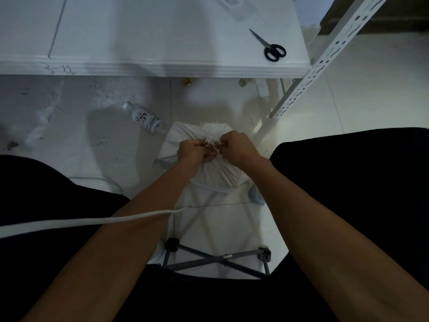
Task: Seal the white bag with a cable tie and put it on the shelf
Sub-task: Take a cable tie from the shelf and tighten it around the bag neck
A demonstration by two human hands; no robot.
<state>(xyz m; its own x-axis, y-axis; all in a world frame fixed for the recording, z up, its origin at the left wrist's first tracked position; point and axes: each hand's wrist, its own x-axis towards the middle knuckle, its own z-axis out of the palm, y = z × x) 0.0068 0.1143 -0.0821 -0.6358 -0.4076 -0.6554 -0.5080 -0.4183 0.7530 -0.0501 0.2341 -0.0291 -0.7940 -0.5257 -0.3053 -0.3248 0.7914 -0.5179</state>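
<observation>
The white bag (216, 168) sits on the floor (92, 140) between the person's knees, its frayed gathered neck pinched between the left hand (195, 151) and right hand (236, 146), both clenched on it, with scissors (270, 47) lying on the counter (151, 38) beyond.

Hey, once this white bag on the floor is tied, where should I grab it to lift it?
Probably by the gathered neck of the white bag, coming from above. Both the left hand and right hand already pinch the bunched, frayed top there, which faces up, while the full body below looks too broad and rounded for one hand.
</observation>
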